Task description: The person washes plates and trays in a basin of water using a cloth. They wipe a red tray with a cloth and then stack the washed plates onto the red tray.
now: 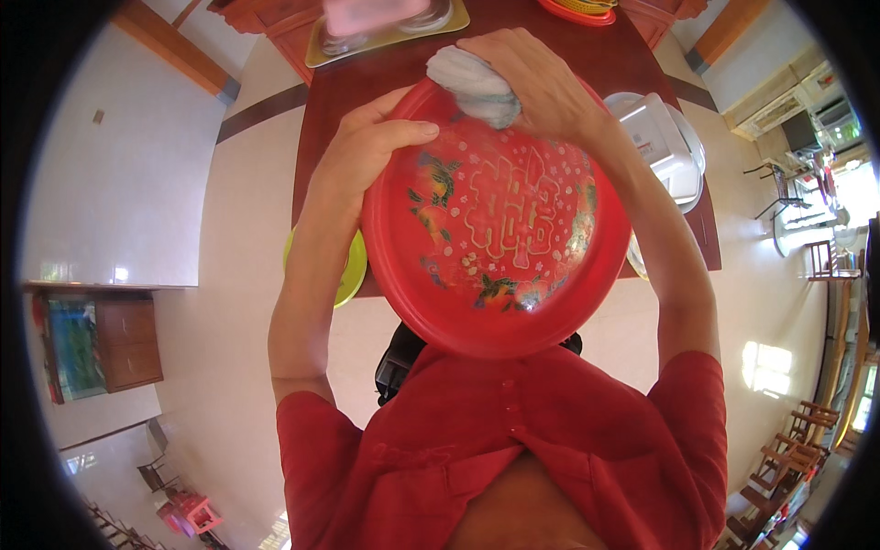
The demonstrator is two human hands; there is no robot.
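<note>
A round red plastic tray [504, 332] is tilted up in front of my red shirt, its inner face toward me. Flowers, fruit and a pale symbol decorate that face. My left hand [367, 147] grips the tray's far-left rim, with the thumb over the edge and the other fingers mostly hidden behind. In my right hand [545, 87] is a bunched whitish cloth [469, 81], pressed against the far rim and the upper inner face of the tray.
Behind the tray stands a dark red table [321, 128]. A lime-green dish [352, 273] sits at its left edge, white plastic containers [662, 151] at its right. Farther back are a gold-edged tray [316, 57] under a pink item [371, 14] and a red dish [587, 16].
</note>
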